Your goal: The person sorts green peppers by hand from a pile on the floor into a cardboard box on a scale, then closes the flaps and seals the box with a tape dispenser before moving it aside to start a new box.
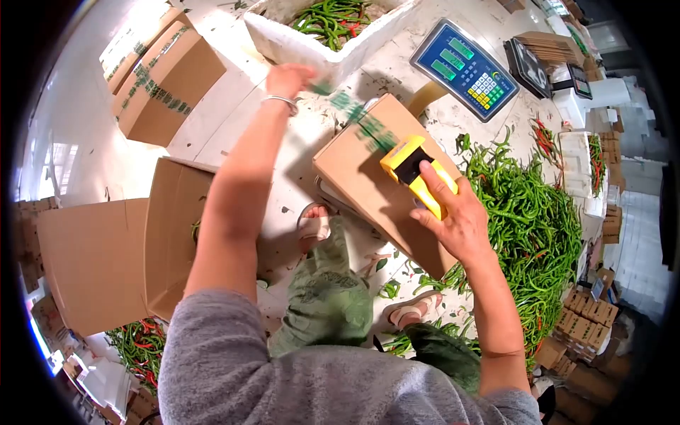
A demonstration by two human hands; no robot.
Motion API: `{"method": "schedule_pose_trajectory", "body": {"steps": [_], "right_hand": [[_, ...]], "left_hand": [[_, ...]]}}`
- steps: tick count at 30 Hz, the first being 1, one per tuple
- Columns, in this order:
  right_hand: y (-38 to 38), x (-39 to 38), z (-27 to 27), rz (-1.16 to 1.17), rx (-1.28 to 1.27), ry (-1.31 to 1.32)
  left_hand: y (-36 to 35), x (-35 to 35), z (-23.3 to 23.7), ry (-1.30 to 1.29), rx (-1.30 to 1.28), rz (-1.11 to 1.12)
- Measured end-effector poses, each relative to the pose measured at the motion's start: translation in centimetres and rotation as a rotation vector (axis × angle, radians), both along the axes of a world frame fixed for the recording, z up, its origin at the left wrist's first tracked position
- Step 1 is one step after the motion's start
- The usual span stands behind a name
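Note:
My right hand (457, 216) is wrapped around a yellow tape dispenser (432, 191), which rests on top of a closed cardboard box (368, 166). A strip of clear packing tape with green print (347, 106) runs from the dispenser over the box's far edge. Beyond that edge, the strip reaches the fingers of my left hand (287, 81). These fingers look pinched at its end, though slightly blurred. The box stands tilted in view in front of my legs, on a support mostly hidden beneath it.
A large heap of green chili peppers (528, 219) lies at right. A white foam box of peppers (297, 42) and a digital scale display (464, 69) stand ahead. Taped cartons (159, 81) are at upper left; an open carton (99, 255) is at left.

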State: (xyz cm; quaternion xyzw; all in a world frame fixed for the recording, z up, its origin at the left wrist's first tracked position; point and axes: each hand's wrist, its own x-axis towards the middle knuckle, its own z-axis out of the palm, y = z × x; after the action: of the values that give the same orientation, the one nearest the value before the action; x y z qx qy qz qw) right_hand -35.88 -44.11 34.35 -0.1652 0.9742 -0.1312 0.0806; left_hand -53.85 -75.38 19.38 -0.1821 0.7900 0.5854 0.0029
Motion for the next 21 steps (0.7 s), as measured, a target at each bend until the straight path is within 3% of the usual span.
{"method": "schedule_pose_trajectory", "body": {"steps": [1,2,3,5,8,10,12,14,16,19,21], "right_hand": [[0.5,0.0,0.1,0.007,0.011,-0.014],[0.9,0.2,0.2,0.011,0.02,-0.036],[1.1,0.2,0.2,0.021,0.024,-0.06],[0.7,0.1,-0.2,0.033,0.046,-0.038],[1.0,-0.7,-0.9,0.018,0.033,-0.043],[1.0,-0.9,-1.0,0.041,0.078,-0.02],[1.2,-0.9,-1.2,0.069,0.094,0.029],[1.3,-0.9,-1.3,0.053,0.079,0.013],[1.3,-1.0,-1.3,0.047,0.085,0.022],[1.2,-1.0,-1.4,0.067,0.098,0.063],[1.4,-0.9,-1.7,0.057,0.089,0.062]], "left_hand": [[-1.9,-1.2,-0.6,-0.024,-0.231,-0.048],[-3.9,-2.2,-2.3,-0.082,-0.109,-0.069],[-4.1,-2.2,-2.2,-0.188,-0.144,-0.062],[-3.2,-1.7,-3.6,-0.163,-0.196,0.004],[-2.3,-3.3,-15.1,-0.053,-0.757,-0.35],[1.8,0.5,-17.7,-0.207,-0.772,-0.656],[5.1,4.7,-20.9,-0.304,0.162,-0.378],[6.0,5.3,-18.4,-0.447,0.686,-0.268],[6.2,5.6,-17.6,-0.541,0.854,-0.288],[5.9,6.1,-17.1,-0.577,0.764,-0.447],[5.9,6.0,-17.5,-0.49,0.441,-0.639]]}}
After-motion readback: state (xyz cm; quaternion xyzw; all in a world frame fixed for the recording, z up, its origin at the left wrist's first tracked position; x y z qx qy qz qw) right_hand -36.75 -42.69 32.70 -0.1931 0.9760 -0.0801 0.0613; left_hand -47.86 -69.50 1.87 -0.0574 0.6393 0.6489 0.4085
